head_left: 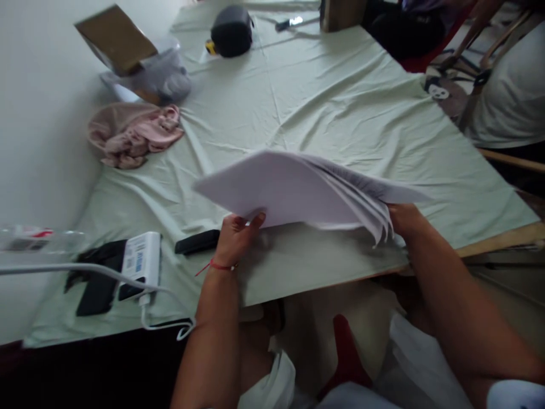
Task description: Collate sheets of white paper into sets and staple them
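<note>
A stack of white paper sheets (293,187) is held up over the front part of the table, bowed and fanned apart toward its right side. My left hand (238,233) grips the near left edge, thumb on top and the other fingers partly hidden. At the right end, my right hand (402,218) has hold of the sheets, its fingers hidden behind them. Some printing shows on the sheets near the right, too blurred to read. Just left of my left hand lies a black oblong case (196,242).
A pale green cloth (323,102) covers the table. On the left are a white power strip (142,258) with a cable, a black phone-like slab (96,289), a clear bottle (42,238) and pink fabric (140,133). A black case (232,31) stands far back. People sit at the right.
</note>
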`<move>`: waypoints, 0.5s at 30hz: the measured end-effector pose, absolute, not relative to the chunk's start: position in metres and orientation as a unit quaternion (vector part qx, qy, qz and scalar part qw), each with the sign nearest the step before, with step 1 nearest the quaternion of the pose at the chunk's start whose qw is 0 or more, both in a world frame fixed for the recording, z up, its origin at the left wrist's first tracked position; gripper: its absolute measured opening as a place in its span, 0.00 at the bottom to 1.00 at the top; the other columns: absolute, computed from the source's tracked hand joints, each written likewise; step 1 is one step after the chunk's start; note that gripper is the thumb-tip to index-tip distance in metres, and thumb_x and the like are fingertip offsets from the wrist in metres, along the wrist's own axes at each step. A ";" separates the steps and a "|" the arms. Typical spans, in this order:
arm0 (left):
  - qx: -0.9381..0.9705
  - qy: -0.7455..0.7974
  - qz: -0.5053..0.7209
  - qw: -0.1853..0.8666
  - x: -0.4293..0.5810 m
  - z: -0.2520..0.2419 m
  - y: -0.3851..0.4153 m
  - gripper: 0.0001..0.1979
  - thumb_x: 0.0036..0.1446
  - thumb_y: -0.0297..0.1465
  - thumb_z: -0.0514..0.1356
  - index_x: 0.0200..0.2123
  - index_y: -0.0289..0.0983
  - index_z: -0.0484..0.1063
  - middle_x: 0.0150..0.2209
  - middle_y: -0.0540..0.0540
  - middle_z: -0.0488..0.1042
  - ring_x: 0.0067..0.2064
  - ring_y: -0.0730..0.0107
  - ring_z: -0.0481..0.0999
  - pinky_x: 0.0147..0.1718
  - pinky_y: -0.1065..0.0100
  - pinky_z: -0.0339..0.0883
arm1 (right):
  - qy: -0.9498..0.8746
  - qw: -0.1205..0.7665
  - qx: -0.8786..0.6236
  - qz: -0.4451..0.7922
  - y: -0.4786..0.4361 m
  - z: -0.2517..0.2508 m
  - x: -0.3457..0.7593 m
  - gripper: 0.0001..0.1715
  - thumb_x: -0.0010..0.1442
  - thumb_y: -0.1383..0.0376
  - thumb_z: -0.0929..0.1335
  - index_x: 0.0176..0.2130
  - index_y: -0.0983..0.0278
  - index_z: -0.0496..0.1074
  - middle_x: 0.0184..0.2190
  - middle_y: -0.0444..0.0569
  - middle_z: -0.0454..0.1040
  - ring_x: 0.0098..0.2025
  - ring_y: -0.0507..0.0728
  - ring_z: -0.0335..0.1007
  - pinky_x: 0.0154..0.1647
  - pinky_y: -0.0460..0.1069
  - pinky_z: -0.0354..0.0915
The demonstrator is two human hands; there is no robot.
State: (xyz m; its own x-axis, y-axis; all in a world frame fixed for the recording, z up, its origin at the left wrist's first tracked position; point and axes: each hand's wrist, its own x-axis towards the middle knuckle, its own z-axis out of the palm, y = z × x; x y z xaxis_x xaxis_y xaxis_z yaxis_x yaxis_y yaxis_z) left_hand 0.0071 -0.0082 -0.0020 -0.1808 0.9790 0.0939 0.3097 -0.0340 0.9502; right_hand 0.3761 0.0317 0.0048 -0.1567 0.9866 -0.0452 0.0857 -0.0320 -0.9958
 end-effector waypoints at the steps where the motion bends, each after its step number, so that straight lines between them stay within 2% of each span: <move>1: 0.527 0.601 0.476 0.366 0.008 -0.003 -0.008 0.19 0.54 0.47 0.75 0.28 0.37 0.81 0.31 0.44 0.83 0.37 0.60 0.82 0.43 0.61 0.79 | -0.549 0.434 -0.487 0.523 0.031 0.007 0.375 0.13 0.48 0.59 0.83 0.33 0.52 0.82 0.34 0.48 0.84 0.54 0.74 0.80 0.57 0.65 0.78; 3: 0.502 0.593 0.491 0.394 0.009 -0.005 -0.008 0.21 0.55 0.50 0.73 0.28 0.38 0.79 0.29 0.46 0.81 0.35 0.62 0.81 0.40 0.64 0.78 | -0.535 0.458 -0.488 0.516 0.029 0.008 0.372 0.16 0.48 0.60 0.83 0.38 0.53 0.83 0.40 0.48 0.86 0.55 0.72 0.80 0.60 0.64 0.77; 5: 0.468 0.577 0.517 0.425 0.012 -0.005 -0.008 0.23 0.55 0.54 0.73 0.32 0.39 0.79 0.30 0.46 0.81 0.37 0.61 0.82 0.39 0.65 0.78 | -0.506 0.484 -0.488 0.521 0.028 0.007 0.369 0.18 0.46 0.60 0.84 0.39 0.53 0.84 0.42 0.47 0.86 0.53 0.70 0.81 0.58 0.63 0.78; 8: 0.445 0.558 0.526 0.462 0.018 -0.005 -0.009 0.26 0.50 0.56 0.74 0.39 0.40 0.81 0.37 0.44 0.84 0.45 0.57 0.85 0.46 0.62 0.80 | -0.468 0.496 -0.474 0.557 0.028 0.002 0.367 0.17 0.43 0.55 0.85 0.33 0.52 0.83 0.36 0.47 0.85 0.48 0.68 0.83 0.51 0.60 0.81; 11: 0.445 0.571 0.513 0.461 0.025 -0.007 -0.010 0.27 0.48 0.54 0.76 0.41 0.39 0.82 0.40 0.42 0.86 0.50 0.54 0.84 0.54 0.58 0.79 | -0.444 0.488 -0.464 0.591 0.029 -0.001 0.367 0.19 0.40 0.53 0.86 0.28 0.54 0.82 0.32 0.45 0.84 0.41 0.64 0.83 0.45 0.57 0.81; 13: 0.445 0.576 0.498 0.472 0.028 -0.009 -0.010 0.26 0.51 0.54 0.74 0.40 0.39 0.82 0.39 0.40 0.85 0.47 0.54 0.85 0.50 0.57 0.81 | -0.418 0.477 -0.486 0.601 0.030 -0.002 0.368 0.19 0.38 0.54 0.87 0.27 0.55 0.82 0.30 0.43 0.84 0.35 0.60 0.82 0.39 0.54 0.79; 15: 0.448 0.575 0.487 0.480 0.027 -0.009 -0.011 0.25 0.54 0.54 0.73 0.38 0.38 0.82 0.36 0.41 0.84 0.43 0.55 0.84 0.41 0.59 0.82 | -0.399 0.461 -0.507 0.608 0.031 -0.003 0.368 0.19 0.38 0.53 0.87 0.27 0.55 0.82 0.29 0.44 0.84 0.30 0.58 0.78 0.32 0.52 0.76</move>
State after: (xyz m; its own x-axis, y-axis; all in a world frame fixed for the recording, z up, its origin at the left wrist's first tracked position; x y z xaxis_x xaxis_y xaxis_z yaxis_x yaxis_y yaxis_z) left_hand 0.0267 -0.0112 -0.0095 -0.1376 0.9837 -0.1162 0.0471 0.1237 0.9912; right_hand 0.3678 0.0313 -0.0030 -0.0595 0.9667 -0.2489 -0.1559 -0.2553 -0.9542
